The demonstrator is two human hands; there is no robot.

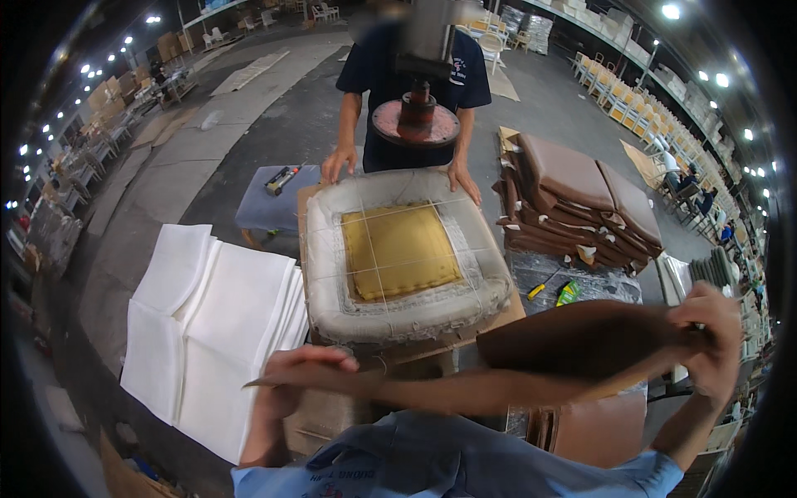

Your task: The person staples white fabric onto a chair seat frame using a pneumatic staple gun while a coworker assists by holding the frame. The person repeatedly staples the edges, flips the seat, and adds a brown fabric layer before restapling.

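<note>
A brown leather-like cover point(573, 365) stretches across the front of my body, slightly smeared by motion. My right hand point(710, 336) is raised at the right and grips one end of it. At the other end, my left hand point(303, 373) is closed round the narrow, lowered edge. Beyond the cover lies a square padded form point(332, 249), pale grey and worn, with a yellow quilted middle point(398, 249) crossed by thin cords. Over its far side hangs a press head with a round pad point(415, 124). Opposite me, a co-worker's two hands rest on the form's far corners.
White folded sheets point(224, 307) are piled at the left. Stacked brown covers point(573, 199) stand at the right, near a yellow screwdriver point(540, 289) and a green packet point(569, 293). More brown pieces point(598, 427) lie low right. A blue-grey padded stool point(266, 207) carries a tool point(282, 180).
</note>
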